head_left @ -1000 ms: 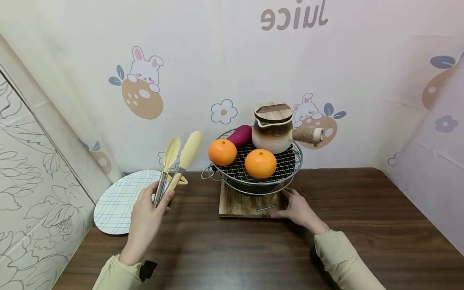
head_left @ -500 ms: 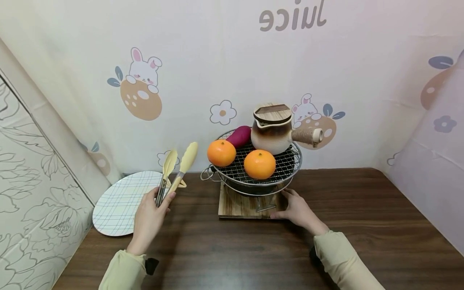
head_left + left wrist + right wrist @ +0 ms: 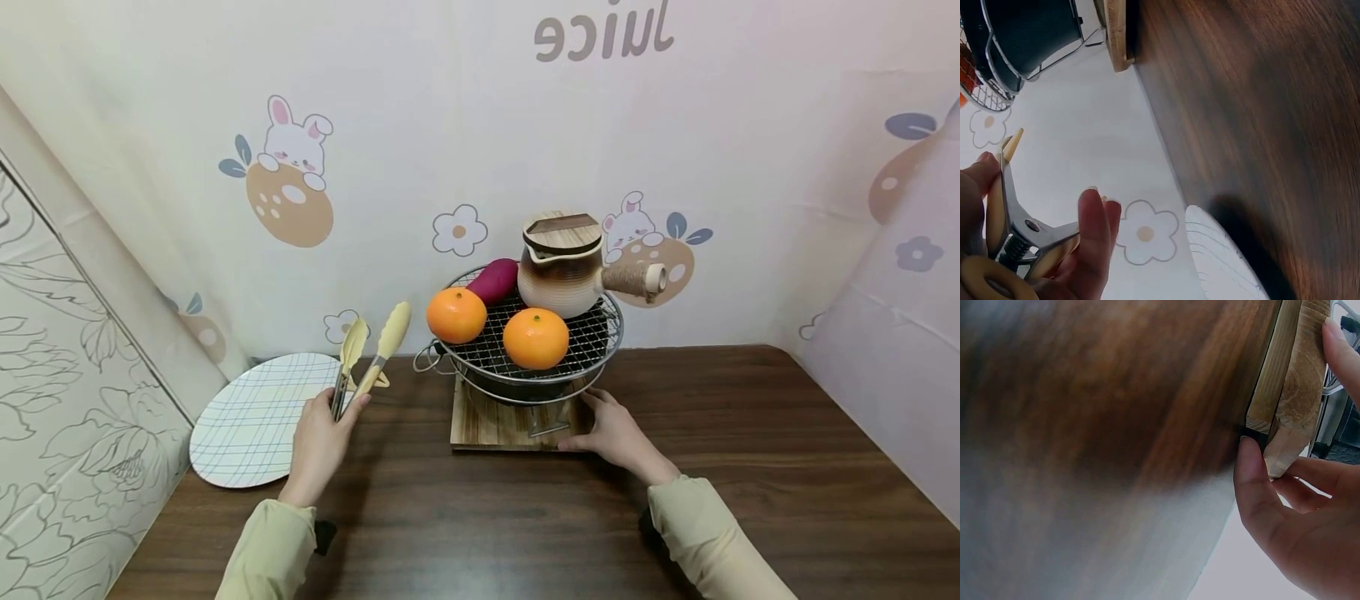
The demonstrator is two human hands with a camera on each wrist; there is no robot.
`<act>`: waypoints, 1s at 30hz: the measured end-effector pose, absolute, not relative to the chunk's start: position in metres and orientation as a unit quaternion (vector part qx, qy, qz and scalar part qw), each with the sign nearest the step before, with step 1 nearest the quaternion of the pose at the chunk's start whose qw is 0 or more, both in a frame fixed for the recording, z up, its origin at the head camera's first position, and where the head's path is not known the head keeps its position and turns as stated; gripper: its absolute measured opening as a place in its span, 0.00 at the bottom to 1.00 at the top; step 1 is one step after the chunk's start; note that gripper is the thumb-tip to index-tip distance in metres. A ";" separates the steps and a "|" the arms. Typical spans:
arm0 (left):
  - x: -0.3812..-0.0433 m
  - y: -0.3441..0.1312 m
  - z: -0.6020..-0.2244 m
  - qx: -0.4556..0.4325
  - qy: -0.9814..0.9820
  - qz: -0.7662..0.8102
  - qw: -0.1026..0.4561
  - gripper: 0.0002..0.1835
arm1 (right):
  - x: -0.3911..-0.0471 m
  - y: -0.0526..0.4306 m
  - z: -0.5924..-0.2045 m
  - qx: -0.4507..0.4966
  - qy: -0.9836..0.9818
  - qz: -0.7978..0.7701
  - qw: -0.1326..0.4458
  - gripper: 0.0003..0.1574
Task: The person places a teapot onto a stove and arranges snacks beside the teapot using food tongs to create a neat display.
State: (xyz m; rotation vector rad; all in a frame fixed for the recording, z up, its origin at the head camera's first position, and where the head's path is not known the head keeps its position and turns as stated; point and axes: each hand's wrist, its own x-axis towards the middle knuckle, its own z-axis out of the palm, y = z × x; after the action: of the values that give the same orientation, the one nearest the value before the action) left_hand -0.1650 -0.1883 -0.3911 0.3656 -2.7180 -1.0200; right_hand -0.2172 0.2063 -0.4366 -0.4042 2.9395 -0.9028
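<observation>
My left hand (image 3: 321, 446) holds a pair of tongs (image 3: 382, 343) by the handles, thumb on one side and fingers on the other. The tongs have steel arms and cream tips, which point up and stand apart; their spring (image 3: 1017, 247) shows in the left wrist view. My right hand (image 3: 617, 433) grips the right side of a wooden board (image 3: 487, 425), with fingers around its edge (image 3: 1294, 394) in the right wrist view. On the board stands a round grill (image 3: 517, 385). Its wire mesh bears two oranges (image 3: 536, 339), a purple sweet potato (image 3: 495, 282) and a brown-and-cream teapot (image 3: 561, 283).
A white oval placemat with a blue grid (image 3: 247, 425) lies at the table's left, beside my left hand. The teapot's wrapped handle (image 3: 633, 279) sticks out past the grill's right side. A patterned curtain (image 3: 397, 125) hangs behind the dark wooden table (image 3: 480, 517).
My left hand has moved to the right, and the tips of the tongs have come down and swung slightly right. The right hand, board and grill keep their places.
</observation>
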 end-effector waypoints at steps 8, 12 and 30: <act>-0.175 -0.186 -0.402 0.118 -0.926 -0.338 0.115 0.38 | -0.217 0.207 -0.437 -0.128 0.947 -0.295 0.024 0.67; -0.180 -0.184 -0.408 0.116 -0.930 -0.323 0.129 0.36 | -0.217 0.207 -0.437 -0.128 0.946 -0.296 0.024 0.67; -0.193 -0.169 -0.429 0.098 -0.944 -0.279 0.150 0.37 | -0.219 0.207 -0.438 -0.126 0.949 -0.289 0.025 0.68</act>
State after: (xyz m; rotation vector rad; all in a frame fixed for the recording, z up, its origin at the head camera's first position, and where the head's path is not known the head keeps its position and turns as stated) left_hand -0.1932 -0.1693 -0.4286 0.2808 -2.7106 -0.8005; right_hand -0.2187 0.2068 -0.4381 -0.3886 2.9339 -0.8928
